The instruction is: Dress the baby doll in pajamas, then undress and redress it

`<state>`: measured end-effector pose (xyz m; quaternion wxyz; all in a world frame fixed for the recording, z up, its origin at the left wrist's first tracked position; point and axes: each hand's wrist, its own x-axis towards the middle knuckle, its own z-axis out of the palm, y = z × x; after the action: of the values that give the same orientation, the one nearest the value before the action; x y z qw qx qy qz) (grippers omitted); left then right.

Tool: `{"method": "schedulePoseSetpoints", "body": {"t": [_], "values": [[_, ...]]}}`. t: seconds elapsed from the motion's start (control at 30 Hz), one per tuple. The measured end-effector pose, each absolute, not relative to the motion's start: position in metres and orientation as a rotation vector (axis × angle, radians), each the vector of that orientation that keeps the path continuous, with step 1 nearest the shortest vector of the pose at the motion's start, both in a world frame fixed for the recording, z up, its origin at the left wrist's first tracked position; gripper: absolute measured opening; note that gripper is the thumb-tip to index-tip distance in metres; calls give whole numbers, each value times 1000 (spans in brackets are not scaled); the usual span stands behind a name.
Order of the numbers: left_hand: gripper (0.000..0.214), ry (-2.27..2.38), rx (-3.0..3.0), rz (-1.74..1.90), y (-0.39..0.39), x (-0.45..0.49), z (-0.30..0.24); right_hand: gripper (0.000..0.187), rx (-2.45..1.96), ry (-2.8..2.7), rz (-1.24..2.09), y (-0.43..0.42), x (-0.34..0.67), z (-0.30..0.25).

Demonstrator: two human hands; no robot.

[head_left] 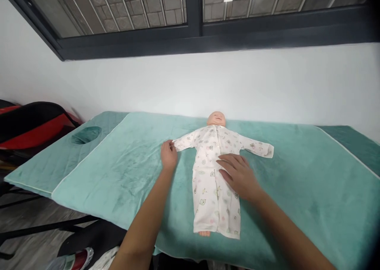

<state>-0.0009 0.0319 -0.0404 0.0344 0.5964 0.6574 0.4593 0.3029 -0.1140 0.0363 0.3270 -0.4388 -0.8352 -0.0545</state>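
Velvety grn cover, doll in ptd gown, L hand @ cuff

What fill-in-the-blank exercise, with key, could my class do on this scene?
1. The doll lies on its ____, face up.
2. The left hand is at the cuff of one of the garment's ____.
3. The right hand is over the garment's ____, not its back.
4. The wall beyond the doll is ____ in colour.

Missing words: back; sleeves; front; white.
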Motion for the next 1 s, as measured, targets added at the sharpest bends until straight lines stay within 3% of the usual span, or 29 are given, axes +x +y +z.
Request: {"method": "schedulePoseSetpoints", "body": {"t": [0.2,0.47,0.73,0.83,1.0], "values": [[31,2050,1930,1338,29,2,-35,33,-1156,-2392,-223,-99,275,48],[31,2158,1977,1260,28,7,-33,20,-968,-2287,-115,-112,292,31],[28,2258,2067,1147,31,11,-35,24,-1144,-2429,-287,-107,245,52],[29,2285,2105,1099,31,13,-35,17,-1181,-2499,-331,-101,227,53],[27,2327,2139,1026,30,13,-32,16,-1032,-2542,-305,-101,224,42]]}}
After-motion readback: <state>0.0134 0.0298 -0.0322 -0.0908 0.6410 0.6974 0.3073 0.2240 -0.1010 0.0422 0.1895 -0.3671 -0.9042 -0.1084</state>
